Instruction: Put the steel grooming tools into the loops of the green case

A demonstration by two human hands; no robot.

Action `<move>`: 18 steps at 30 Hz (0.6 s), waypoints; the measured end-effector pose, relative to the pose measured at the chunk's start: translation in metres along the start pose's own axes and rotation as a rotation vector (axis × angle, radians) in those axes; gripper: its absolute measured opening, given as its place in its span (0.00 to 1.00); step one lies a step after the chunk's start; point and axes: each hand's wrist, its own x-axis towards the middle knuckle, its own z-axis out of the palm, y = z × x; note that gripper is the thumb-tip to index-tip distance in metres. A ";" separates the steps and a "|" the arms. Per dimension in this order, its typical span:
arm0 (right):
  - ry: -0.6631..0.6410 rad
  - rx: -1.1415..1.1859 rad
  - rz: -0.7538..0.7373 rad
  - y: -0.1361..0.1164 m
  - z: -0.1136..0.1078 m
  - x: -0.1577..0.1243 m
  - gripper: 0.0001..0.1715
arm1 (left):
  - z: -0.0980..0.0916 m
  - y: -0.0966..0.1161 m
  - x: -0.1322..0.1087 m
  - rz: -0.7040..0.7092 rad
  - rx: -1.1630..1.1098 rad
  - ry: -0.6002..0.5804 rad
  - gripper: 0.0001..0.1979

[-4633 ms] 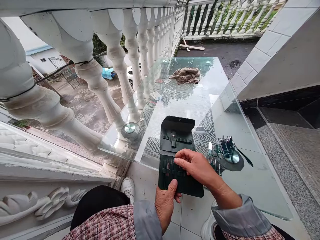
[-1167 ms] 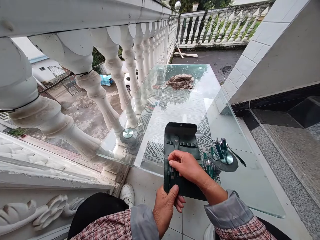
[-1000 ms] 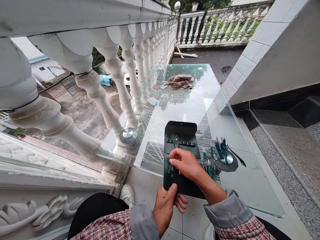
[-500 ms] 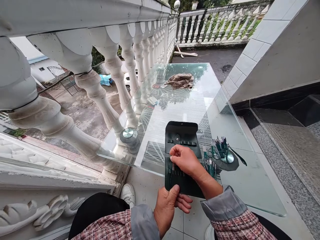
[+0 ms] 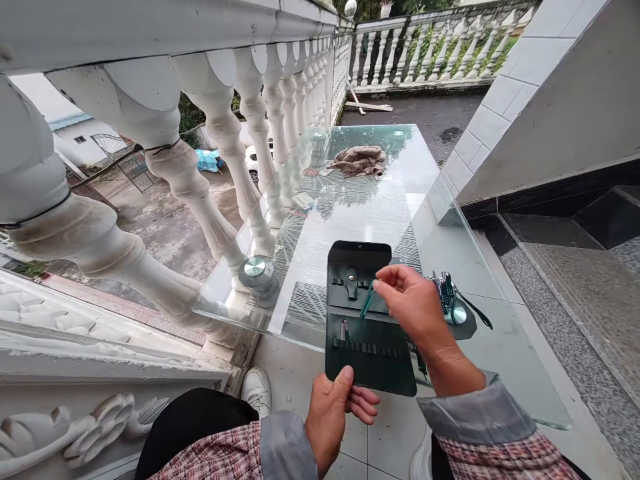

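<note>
My left hand (image 5: 337,415) grips the near edge of an unfolded dark green manicure case (image 5: 385,373), thumb on top and fingers underneath. Pinched between the thumb and fingertips of my right hand (image 5: 413,303) are slim green tweezers (image 5: 369,301), slightly blurred, held over the middle of the case. One small metal tool (image 5: 344,330) sits in the lower row of loops at the left. A loop with a snap (image 5: 352,283) shows in the upper half. Right of the case lie several green and silver grooming tools (image 5: 447,297), partly hidden behind my right hand and wrist.
The case is over the near edge of a glass table (image 5: 350,213). A crumpled brown cloth (image 5: 359,161) and a small card (image 5: 303,201) lie farther back. A white balustrade (image 5: 225,127) runs along the left; stone steps (image 5: 575,267) rise at the right.
My right hand has moved from the case's left side up and to the right, with the tweezers now visible in its fingers. My left hand keeps its hold on the case.
</note>
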 end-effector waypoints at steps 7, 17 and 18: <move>-0.101 -0.318 0.048 0.029 -0.049 0.007 0.08 | 0.002 0.014 0.002 0.017 -0.007 0.091 0.33; -0.157 -0.787 -0.043 0.046 -0.050 0.000 0.09 | 0.002 0.010 0.001 0.077 0.025 0.123 0.31; -0.158 -0.798 -0.040 0.046 -0.050 0.001 0.09 | 0.001 0.009 0.000 0.095 0.024 0.127 0.31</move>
